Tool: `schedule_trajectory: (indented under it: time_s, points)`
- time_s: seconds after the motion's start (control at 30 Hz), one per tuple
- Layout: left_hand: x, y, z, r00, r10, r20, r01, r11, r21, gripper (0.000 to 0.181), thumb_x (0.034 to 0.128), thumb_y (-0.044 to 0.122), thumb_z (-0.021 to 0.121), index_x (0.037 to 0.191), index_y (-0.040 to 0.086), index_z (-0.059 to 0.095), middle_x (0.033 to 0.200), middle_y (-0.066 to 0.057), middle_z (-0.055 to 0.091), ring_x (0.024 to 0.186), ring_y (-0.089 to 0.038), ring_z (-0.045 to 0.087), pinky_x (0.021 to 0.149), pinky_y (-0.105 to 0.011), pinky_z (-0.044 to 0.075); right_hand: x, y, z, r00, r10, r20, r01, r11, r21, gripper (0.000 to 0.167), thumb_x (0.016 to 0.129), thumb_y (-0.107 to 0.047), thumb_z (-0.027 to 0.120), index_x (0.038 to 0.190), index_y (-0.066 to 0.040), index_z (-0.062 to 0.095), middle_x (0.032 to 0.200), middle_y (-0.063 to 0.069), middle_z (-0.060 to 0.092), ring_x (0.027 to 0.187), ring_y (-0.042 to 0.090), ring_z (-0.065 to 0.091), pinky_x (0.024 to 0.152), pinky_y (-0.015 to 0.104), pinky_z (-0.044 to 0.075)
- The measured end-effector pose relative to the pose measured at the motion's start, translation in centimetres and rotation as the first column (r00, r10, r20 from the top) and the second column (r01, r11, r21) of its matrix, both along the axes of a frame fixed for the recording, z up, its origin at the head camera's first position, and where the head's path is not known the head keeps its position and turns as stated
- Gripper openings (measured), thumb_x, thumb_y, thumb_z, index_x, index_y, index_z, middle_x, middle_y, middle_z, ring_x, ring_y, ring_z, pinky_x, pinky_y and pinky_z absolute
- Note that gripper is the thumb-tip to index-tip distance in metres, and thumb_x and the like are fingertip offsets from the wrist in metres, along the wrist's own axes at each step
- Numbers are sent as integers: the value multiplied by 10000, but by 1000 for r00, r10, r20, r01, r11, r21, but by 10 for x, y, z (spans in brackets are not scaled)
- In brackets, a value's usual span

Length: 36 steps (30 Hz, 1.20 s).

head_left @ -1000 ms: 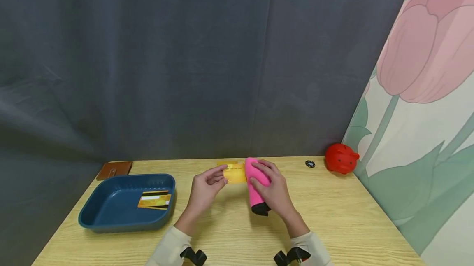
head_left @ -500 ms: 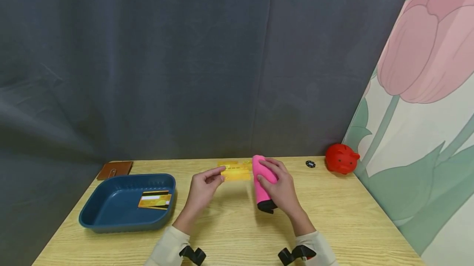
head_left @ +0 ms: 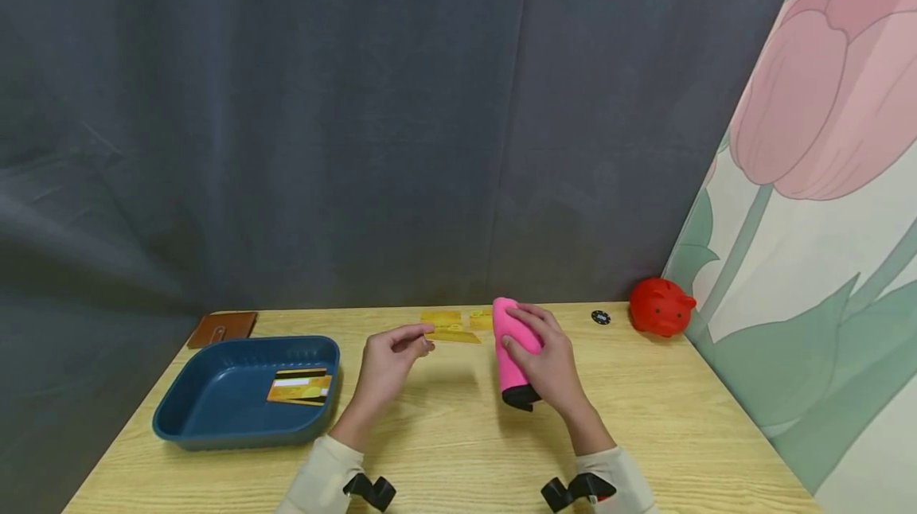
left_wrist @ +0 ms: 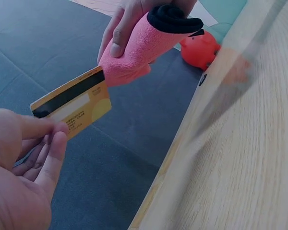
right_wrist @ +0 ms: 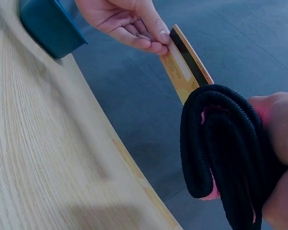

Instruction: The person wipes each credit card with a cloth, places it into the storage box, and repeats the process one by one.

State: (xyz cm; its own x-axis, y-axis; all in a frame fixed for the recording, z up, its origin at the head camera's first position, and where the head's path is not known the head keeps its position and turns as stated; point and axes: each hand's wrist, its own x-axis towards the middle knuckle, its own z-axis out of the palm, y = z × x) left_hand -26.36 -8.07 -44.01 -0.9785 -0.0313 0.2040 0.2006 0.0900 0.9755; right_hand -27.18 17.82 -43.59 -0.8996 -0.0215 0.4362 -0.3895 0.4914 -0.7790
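My left hand [head_left: 387,361] pinches a gold bank card [left_wrist: 79,101] by one end, between thumb and fingers. Its back, with a black stripe and a white strip, shows in both wrist views; from the head it looks thin and tilted. A folded pink cloth [head_left: 510,343] with black edging is gripped in my right hand [head_left: 550,361], above the table. In the wrist views the card's far end lies close to the cloth; whether they touch I cannot tell. Behind the held card, more yellow cards [head_left: 481,319] lie at the table's back edge.
A blue tray [head_left: 208,438] stands at the left with a few gold cards [head_left: 299,387] inside. Behind it lies a brown leather item [head_left: 222,328]. At the back right are a red piggy bank [head_left: 661,307] and a black chip [head_left: 600,317]. A dark curtain [head_left: 358,140] hangs behind the table.
My right hand has moved right with the cloth, away from the left hand. The card in my left hand has tilted from showing its face to nearly edge-on in the head view.
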Motion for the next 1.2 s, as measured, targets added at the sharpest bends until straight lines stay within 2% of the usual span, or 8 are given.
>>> schedule_trajectory:
  time_s: [0.23, 0.4, 0.6, 0.73, 0.8, 0.9, 1.0, 1.2]
  points:
    - [0, -1, 2, 999, 43, 21, -44, 998, 55, 185, 947, 100, 748, 1100, 7, 795, 977, -162, 793, 781, -107, 744, 739, -212, 628, 0, 0, -1, 1000, 7, 9, -7, 1000, -6, 471, 890, -118, 811, 1345, -173, 703, 1460, 84, 579, 1282, 336, 607, 999, 450, 552]
    - [0, -2, 1, 993, 106, 52, -107, 994, 21, 213, 922, 161, 790, 1089, 29, 805, 913, -106, 785, 701, -88, 672, 649, -198, 578, 0, 1, -1, 1000, 1, 15, -1, 1000, 5, 485, 892, -124, 809, 1360, -175, 692, 1466, 81, 570, 1278, 334, 603, 987, 448, 561]
    - [0, -5, -1, 989, 148, 20, -148, 989, -15, 216, 912, 190, 806, 1071, 44, 817, 1020, -100, 735, 854, -93, 635, 693, -165, 532, 0, 0, -2, 1000, 5, 26, -5, 1000, 5, 471, 898, -131, 807, 1354, -179, 696, 1467, 82, 572, 1272, 323, 606, 973, 388, 563]
    - [0, -6, -1, 989, 146, 16, -146, 989, 4, 232, 920, 184, 797, 1098, 36, 807, 1167, -116, 731, 990, -110, 671, 807, -165, 567, 1, 0, -1, 1000, 7, 31, -7, 1000, 2, 465, 905, -138, 803, 1355, -177, 695, 1471, 86, 570, 1274, 333, 605, 972, 390, 561]
    - [0, -6, 0, 990, 139, 31, -140, 990, 19, 249, 928, 189, 789, 1123, 34, 798, 1187, -134, 747, 984, -127, 703, 830, -188, 584, 1, 0, -1, 999, 8, 33, -8, 1000, 2, 463, 907, -140, 802, 1356, -178, 695, 1474, 82, 569, 1283, 331, 602, 982, 403, 560]
    - [0, -5, 1, 992, 122, 42, -123, 992, 40, 264, 937, 171, 776, 1153, 19, 783, 1172, -172, 761, 903, -150, 741, 819, -229, 615, 1, 0, 0, 1000, 10, 25, -10, 1000, 4, 460, 911, -139, 798, 1358, -170, 692, 1477, 87, 569, 1295, 340, 597, 1000, 442, 558]
    - [-1, -5, 2, 994, 103, 20, -104, 993, 49, 278, 945, 114, 755, 1198, -1, 757, 1165, -207, 757, 866, -171, 755, 805, -258, 635, 0, 0, 0, 1000, 10, 25, -10, 1000, -1, 468, 905, -126, 800, 1359, -164, 691, 1479, 92, 566, 1309, 357, 587, 1020, 498, 553]
    - [-2, -4, 0, 997, 71, -27, -70, 997, 42, 388, 944, 46, 737, 1318, 133, 681, 1041, -199, 782, 832, -188, 772, 790, -322, 654, 1, -1, 1, 1000, 9, 28, -9, 1000, -4, 471, 899, -126, 800, 1356, -159, 692, 1478, 93, 564, 1307, 360, 588, 1016, 503, 560]
